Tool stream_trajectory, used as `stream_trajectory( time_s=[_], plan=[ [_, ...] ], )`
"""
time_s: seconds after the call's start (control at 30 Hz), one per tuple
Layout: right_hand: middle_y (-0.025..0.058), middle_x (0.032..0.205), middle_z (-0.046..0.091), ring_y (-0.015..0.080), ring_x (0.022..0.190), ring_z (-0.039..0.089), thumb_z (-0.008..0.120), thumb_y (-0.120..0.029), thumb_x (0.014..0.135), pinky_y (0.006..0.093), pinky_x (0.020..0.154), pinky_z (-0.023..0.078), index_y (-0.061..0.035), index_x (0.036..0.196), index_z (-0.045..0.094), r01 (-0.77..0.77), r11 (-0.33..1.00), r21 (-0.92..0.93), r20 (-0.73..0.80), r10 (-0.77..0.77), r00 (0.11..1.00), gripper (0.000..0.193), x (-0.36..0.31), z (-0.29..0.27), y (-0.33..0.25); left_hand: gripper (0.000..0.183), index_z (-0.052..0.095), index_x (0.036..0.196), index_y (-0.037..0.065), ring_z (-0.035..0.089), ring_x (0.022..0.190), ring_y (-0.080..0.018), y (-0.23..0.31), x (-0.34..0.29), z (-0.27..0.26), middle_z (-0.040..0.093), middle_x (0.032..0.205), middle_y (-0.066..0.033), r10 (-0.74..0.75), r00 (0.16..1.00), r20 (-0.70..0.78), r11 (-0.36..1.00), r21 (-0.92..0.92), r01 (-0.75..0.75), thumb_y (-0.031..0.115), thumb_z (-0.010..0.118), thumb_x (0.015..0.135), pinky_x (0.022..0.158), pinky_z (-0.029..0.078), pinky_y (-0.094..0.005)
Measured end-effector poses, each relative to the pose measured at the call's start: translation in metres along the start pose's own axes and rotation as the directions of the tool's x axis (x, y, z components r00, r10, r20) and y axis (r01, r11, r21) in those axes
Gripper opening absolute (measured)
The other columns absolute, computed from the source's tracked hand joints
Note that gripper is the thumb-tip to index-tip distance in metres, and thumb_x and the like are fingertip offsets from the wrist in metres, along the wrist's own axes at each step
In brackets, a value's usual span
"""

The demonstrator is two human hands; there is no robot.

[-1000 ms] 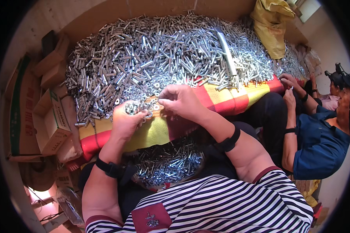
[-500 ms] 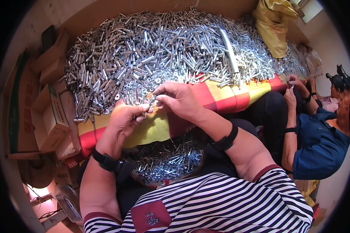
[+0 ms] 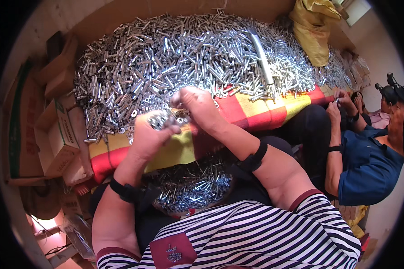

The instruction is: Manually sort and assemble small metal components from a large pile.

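At the pile's near edge: left hand (image 3: 149, 136), half-curled into a cup, thumb across, holding a handful of small metal rings (image 3: 159, 120).
Right hand (image 3: 197, 107): just beside it, fingers bent; with this blur, I cannot tell how closed that grip is, or whether it has anything.
Spill risk: tip that palm or lift that thumb, and I'd say rings could slide out.
Mix-up risk: tubes lie so near that a hasty pinch might catch the wrong piece.
Checked cloth (image 3: 265, 114): red and yellow, running under the pile of metal tubes (image 3: 139, 67), a long metal bar (image 3: 261, 60) on top.
Below the cloth: a heap of thin metal pieces (image 3: 195, 190), near the lap.
Room: cardboard box (image 3: 69, 157) at left, yellow sack (image 3: 316, 38) at far right, co-worker (image 3: 370, 166) in blue alongside.
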State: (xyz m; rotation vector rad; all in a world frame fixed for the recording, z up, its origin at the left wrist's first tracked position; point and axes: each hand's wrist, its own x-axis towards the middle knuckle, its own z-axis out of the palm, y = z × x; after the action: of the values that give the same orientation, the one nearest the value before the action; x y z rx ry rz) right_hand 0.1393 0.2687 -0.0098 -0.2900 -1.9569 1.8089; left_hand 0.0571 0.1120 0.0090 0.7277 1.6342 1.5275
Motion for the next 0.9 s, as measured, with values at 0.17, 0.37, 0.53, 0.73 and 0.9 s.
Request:
stream_trajectory(
  time_s=[0.17,0.37,0.53,0.73,0.9],
  plan=[
    [0.0170,0.114,0.056,0.0208,0.110,0.049,0.028,-0.044,0.100,0.0349,0.101,0.035,0.0070,0.110,0.052,-0.125,0.769,0.627,-0.078,0.222,0.972,0.057,-0.007,0.011,-0.005,0.014,0.062,0.082,0.002,0.052,0.053,-0.0044,-0.011,-0.006,0.014,0.063,0.070,-0.0015,0.031,0.998,0.054,0.997,-0.065,-0.028,0.002,0.072,0.073,0.046,0.039,-0.0190],
    [0.0131,0.122,0.053,0.0215,0.117,0.049,0.040,-0.024,0.099,0.0331,0.102,0.036,0.0024,0.119,0.049,0.150,0.973,0.175,-0.039,-0.145,0.989,0.033,-0.048,0.025,-0.049,0.016,0.060,0.087,0.000,0.050,0.047,-0.0066,0.002,-0.003,-0.028,0.065,0.072,-0.0066,-0.167,0.982,-0.083,0.946,-0.294,0.136,-0.003,0.068,0.074,0.043,0.039,-0.0183],
    [0.0114,0.102,0.058,0.0203,0.093,0.058,0.054,-0.013,0.090,0.0309,0.085,0.045,0.0001,0.112,0.058,0.332,0.893,-0.303,0.049,-0.333,0.942,0.026,-0.033,0.001,-0.040,0.020,0.061,0.090,0.000,0.055,0.056,-0.0067,-0.008,-0.024,-0.014,0.065,0.075,-0.0043,-0.222,0.968,0.118,0.964,-0.122,0.236,0.000,0.071,0.073,0.046,0.039,-0.0186],
    [0.0095,0.093,0.064,0.0203,0.092,0.059,0.059,-0.002,0.084,0.0300,0.080,0.046,-0.0025,0.102,0.067,0.361,0.840,-0.405,0.177,-0.316,0.932,0.020,-0.036,0.006,-0.040,0.019,0.059,0.088,0.004,0.050,0.053,-0.0064,-0.004,-0.025,-0.008,0.063,0.074,-0.0039,-0.289,0.917,0.275,0.884,-0.290,0.366,0.006,0.072,0.074,0.043,0.033,-0.0180],
    [0.0081,0.084,0.064,0.0174,0.076,0.061,0.066,-0.002,0.078,0.0266,0.068,0.048,-0.0059,0.094,0.069,0.294,0.870,-0.397,0.158,-0.251,0.955,0.017,-0.036,0.010,-0.032,0.014,0.059,0.090,0.006,0.050,0.055,-0.0061,-0.013,-0.021,-0.006,0.061,0.074,-0.0026,-0.340,0.896,0.287,0.831,-0.354,0.428,0.007,0.068,0.079,0.041,0.031,-0.0171]
  ],
)
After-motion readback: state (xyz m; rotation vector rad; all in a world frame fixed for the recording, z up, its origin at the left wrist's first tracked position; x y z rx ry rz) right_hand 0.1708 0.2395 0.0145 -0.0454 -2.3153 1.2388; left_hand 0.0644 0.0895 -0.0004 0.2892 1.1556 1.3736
